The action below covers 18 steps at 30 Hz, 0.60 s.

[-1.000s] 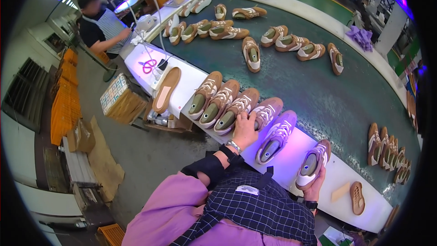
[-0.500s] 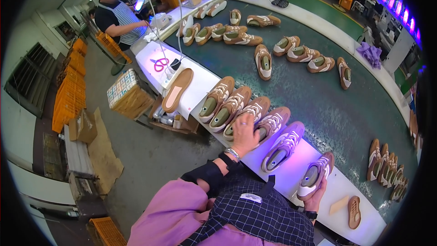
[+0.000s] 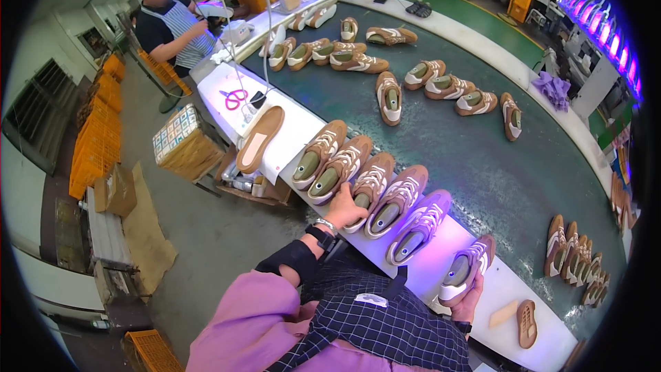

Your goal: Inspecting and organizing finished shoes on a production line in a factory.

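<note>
Several brown sneakers with white stripes and laces stand in a row along the white ledge. My left hand (image 3: 344,207) is at the heel of the third sneaker (image 3: 374,178), its thumb inside the collar and its fingers on the left side. Left of it stand two sneakers, the nearer one (image 3: 342,167) close to my fingers. On its right are a fourth sneaker (image 3: 399,198) and a fifth sneaker (image 3: 421,226) under violet light. My right hand (image 3: 469,300) grips another sneaker (image 3: 469,270) by its heel and right side, apart from the row. Green inserts fill the shoes.
A loose sole (image 3: 261,139) and pink-handled scissors (image 3: 235,99) lie at the ledge's left end; another sole (image 3: 527,324) is at the right. More sneakers stand on the dark green surface (image 3: 461,158). A co-worker (image 3: 172,27) is at the far left, beyond a taped box (image 3: 184,145).
My left hand has moved back and left from over the third and fourth sneakers to the third one's heel. My right hand still holds its sneaker. The co-worker's hands have risen.
</note>
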### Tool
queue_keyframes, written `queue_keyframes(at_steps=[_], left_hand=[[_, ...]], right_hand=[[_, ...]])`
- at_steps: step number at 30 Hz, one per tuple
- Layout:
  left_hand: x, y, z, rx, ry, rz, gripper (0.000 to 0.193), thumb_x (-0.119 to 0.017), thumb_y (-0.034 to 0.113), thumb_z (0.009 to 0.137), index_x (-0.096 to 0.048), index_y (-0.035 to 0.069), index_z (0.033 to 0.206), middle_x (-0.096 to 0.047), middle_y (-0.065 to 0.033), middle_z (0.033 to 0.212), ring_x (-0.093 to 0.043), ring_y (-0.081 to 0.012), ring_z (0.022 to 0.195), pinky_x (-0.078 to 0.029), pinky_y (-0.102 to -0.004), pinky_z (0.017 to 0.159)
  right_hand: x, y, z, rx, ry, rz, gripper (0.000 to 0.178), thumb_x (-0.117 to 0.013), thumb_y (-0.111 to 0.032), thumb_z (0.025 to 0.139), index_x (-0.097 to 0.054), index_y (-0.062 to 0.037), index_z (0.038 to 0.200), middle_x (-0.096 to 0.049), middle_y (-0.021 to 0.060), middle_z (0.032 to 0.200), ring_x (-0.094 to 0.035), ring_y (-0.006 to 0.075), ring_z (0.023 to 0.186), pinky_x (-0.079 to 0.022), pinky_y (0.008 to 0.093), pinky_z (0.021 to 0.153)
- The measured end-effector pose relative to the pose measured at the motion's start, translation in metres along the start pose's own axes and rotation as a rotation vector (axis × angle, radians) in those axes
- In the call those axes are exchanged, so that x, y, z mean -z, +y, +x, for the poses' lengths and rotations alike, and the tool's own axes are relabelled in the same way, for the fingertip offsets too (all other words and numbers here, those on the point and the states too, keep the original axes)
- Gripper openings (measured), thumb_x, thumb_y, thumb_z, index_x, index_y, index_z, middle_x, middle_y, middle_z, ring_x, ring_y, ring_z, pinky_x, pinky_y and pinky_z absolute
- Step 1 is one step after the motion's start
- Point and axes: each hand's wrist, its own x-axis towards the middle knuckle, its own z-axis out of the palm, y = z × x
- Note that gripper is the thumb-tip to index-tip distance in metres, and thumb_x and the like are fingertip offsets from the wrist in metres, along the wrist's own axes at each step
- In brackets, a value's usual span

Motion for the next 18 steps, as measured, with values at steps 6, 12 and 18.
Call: queue_keyframes(at_steps=[6,12,18], left_hand=[[0.038,0.015,-0.015,0.201,-0.453,-1.227,0.057,-0.06,0.0,0.068,-0.047,0.009,0.123,-0.06,-0.0047,0.098,-0.061,-0.0176,0.089,-0.051,-0.0338,0.079],[0.043,0.094,-0.044,-0.016,-0.716,-1.276,0.086,-0.057,0.001,0.056,-0.032,0.005,0.138,-0.049,-0.0103,0.127,-0.048,-0.0235,0.118,-0.035,-0.0341,0.104],[0.018,0.191,-0.061,-0.516,-0.651,-0.895,0.094,-0.075,0.014,0.052,-0.028,0.007,0.132,-0.042,-0.0087,0.127,-0.042,-0.0239,0.12,-0.032,-0.0349,0.104]], right_hand=[[0.021,-0.011,-0.007,0.105,-0.017,-0.025,0.049,-0.054,-0.032,0.086,-0.05,-0.0016,0.124,-0.058,0.0141,0.119,-0.057,0.0264,0.108,-0.044,0.0394,0.096],[0.004,-0.036,-0.007,0.223,-0.159,-0.233,0.071,-0.064,-0.045,0.071,-0.049,0.0054,0.119,-0.06,0.0189,0.11,-0.061,0.0315,0.098,-0.05,0.0437,0.088],[-0.066,-0.039,-0.001,0.234,-0.352,-0.213,0.095,-0.066,-0.064,0.065,-0.04,0.0043,0.127,-0.056,0.0215,0.114,-0.06,0.0339,0.101,-0.051,0.0462,0.086]])
